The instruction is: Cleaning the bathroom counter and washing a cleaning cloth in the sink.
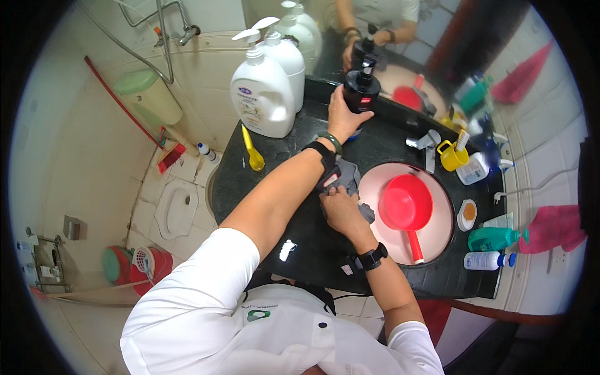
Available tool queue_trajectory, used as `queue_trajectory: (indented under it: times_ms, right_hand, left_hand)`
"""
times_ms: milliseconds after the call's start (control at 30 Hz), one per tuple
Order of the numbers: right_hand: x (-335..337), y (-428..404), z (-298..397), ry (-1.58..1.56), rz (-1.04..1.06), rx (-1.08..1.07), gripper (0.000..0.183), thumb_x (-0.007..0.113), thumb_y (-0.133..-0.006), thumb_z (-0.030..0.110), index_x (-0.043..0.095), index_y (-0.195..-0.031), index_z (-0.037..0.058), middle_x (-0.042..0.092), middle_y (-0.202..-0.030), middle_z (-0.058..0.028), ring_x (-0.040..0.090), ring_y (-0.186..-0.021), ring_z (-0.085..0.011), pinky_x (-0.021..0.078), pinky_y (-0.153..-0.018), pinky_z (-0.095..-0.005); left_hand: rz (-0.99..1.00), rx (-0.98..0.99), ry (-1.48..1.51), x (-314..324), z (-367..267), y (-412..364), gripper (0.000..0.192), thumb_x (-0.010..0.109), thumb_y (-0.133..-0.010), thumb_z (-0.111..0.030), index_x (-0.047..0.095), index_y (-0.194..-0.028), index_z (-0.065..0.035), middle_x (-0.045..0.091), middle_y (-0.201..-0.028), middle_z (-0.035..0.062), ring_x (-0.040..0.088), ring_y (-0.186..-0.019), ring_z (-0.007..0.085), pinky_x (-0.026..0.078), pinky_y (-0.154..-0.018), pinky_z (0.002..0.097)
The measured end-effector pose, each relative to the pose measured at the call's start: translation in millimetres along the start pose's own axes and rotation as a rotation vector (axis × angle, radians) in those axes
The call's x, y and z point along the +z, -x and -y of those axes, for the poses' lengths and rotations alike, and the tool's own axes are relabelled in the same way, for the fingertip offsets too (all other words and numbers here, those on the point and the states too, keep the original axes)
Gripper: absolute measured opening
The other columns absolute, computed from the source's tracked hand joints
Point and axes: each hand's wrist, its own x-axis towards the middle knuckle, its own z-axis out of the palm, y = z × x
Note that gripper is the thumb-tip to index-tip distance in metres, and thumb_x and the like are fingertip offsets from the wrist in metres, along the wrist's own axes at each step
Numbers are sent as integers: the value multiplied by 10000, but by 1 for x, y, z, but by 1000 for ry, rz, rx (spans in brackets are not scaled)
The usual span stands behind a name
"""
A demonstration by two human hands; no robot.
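My left hand [345, 115] grips a black pump bottle [362, 89] at the back of the dark stone counter [300, 225], against the mirror's ledge. Nearer to me, my right hand [342, 208] holds a crumpled grey cloth [347, 176] on the counter, left of the sink. Part of the cloth lies hidden under my left wrist and my right fingers. Two large white pump bottles stand to the left of the black one; the front one [260, 96] bears writing. A yellow ladle-shaped thing [255, 159] lies in front of them.
A red dipper [405, 201] lies in the pink sink [375, 173] beside the chrome faucet [429, 145]. To the right are a yellow mug [453, 157], a soap dish [467, 214] and a green pump bottle [492, 239]. A squat toilet [176, 211] and a broom [171, 157] are on the left.
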Motion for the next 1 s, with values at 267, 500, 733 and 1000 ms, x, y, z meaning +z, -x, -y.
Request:
queue_trajectory:
  times_ms: [267, 500, 733, 1000]
  right_hand:
    - [-17, -73, -3, -735, -42, 249, 529, 631, -828, 159, 482, -1322, 46, 578, -1246, -231, 499, -1225, -377, 403, -1003, -410]
    - [-12, -190, -9, -457, -275, 59, 419, 543, -722, 1, 648, -1128, 7, 621, -1035, -290, 600, -1009, -425, 472, -911, -460]
    - [6, -185, 23, -365, -402, 193, 425, 548, -743, 55, 627, -1155, -13, 644, -1047, -245, 604, -972, -432, 458, -937, -454]
    - [-11, -85, 134, -629, -197, 245, 610, 754, -740, 264, 571, -1278, 43, 564, -1291, -216, 515, -1180, -370, 407, -997, -379]
  left_hand:
    - [297, 49, 93, -77, -78, 14, 1263, 888, -600, -374, 81, -1452, 93, 254, -1439, 322, 330, -1339, 422, 319, -1098, 437]
    - [274, 200, 370, -273, -78, -49, 653, 834, -733, -243, 548, -1276, -20, 594, -1233, 105, 547, -1172, 230, 448, -985, 384]
    - [270, -127, 194, -313, 67, -97, 743, 859, -698, -291, 522, -1304, -23, 572, -1243, 102, 503, -1183, 246, 425, -1008, 374]
    - [529, -10, 123, -295, 111, -106, 958, 918, -534, -400, 505, -1292, 15, 482, -1220, 161, 542, -1111, 269, 469, -961, 372]
